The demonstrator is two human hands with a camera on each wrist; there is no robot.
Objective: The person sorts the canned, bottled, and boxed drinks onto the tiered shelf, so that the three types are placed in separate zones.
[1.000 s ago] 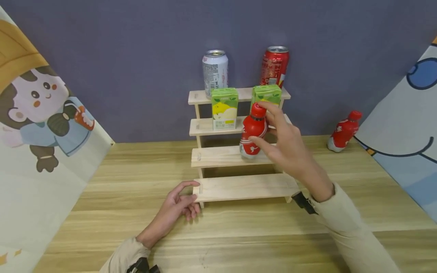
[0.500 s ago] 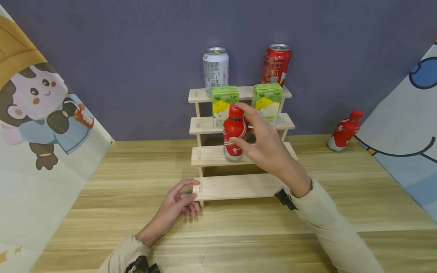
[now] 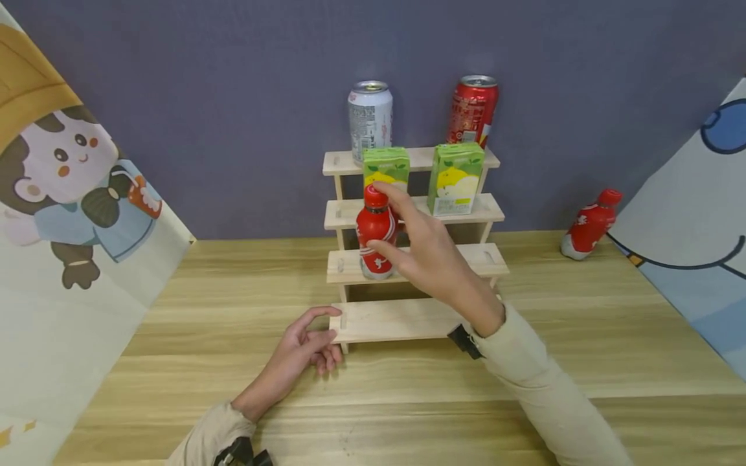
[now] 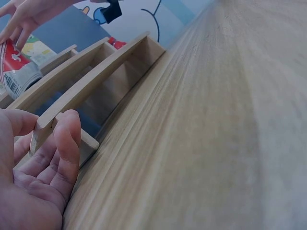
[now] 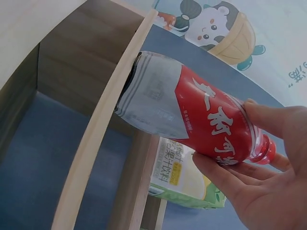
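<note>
My right hand [image 3: 428, 252] grips a red bottle [image 3: 376, 226] with a red cap, thumb on one side and fingers on the other. The bottle is upright at the left part of the second step from the bottom of a wooden tiered shelf [image 3: 402, 320]. In the right wrist view the bottle's clear base [image 5: 148, 96] is at that step's board. At the lowest step's left end, my left hand [image 3: 300, 349] pinches the board between thumb and fingers, seen close up in the left wrist view. A green juice box [image 3: 386, 162] stands behind the bottle, partly hidden.
Another green juice box [image 3: 457, 181] stands on the third step at right. On the top step are a white can [image 3: 370, 120] and a red can [image 3: 473, 110]. A second red bottle [image 3: 590, 225] stands on the table [image 3: 233, 291] by the right wall.
My right hand has moved left along the second step with the red bottle, from right of the middle to the left part. The left hand stays on the lowest step's end.
</note>
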